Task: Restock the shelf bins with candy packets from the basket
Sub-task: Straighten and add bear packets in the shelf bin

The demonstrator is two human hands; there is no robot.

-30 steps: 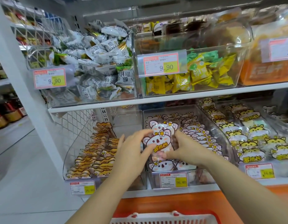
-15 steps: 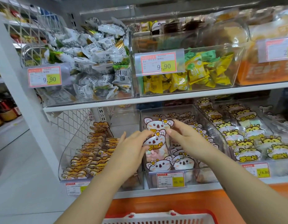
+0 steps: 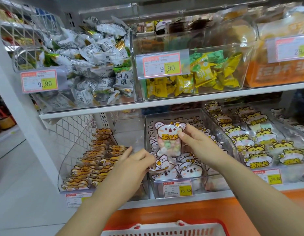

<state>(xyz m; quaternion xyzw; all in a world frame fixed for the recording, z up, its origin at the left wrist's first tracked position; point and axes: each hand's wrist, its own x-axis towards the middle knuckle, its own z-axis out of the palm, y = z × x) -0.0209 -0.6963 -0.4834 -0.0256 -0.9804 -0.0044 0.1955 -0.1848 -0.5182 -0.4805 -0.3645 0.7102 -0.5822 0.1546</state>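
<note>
A clear koala-print candy packet (image 3: 168,140) stands upright in the middle clear bin (image 3: 175,195) on the lower shelf. My right hand (image 3: 197,143) pinches its right edge. Lower down, my left hand (image 3: 136,166) has its fingers curled on another koala packet (image 3: 160,165) lying near the bin's front left corner. More koala packets fill that bin. The red basket (image 3: 165,229) shows only its rim at the bottom edge.
The left bin (image 3: 74,188) holds rows of brown bear packets; the right bin (image 3: 267,174) holds yellow tiger packets. On the upper shelf stand bins of white-green sachets (image 3: 90,65) and yellow-green sachets (image 3: 199,77). Aisle floor lies to the left.
My right hand has lifted the koala packet upright toward the back of the bin. My left hand let go of it and dropped to a packet at the front.
</note>
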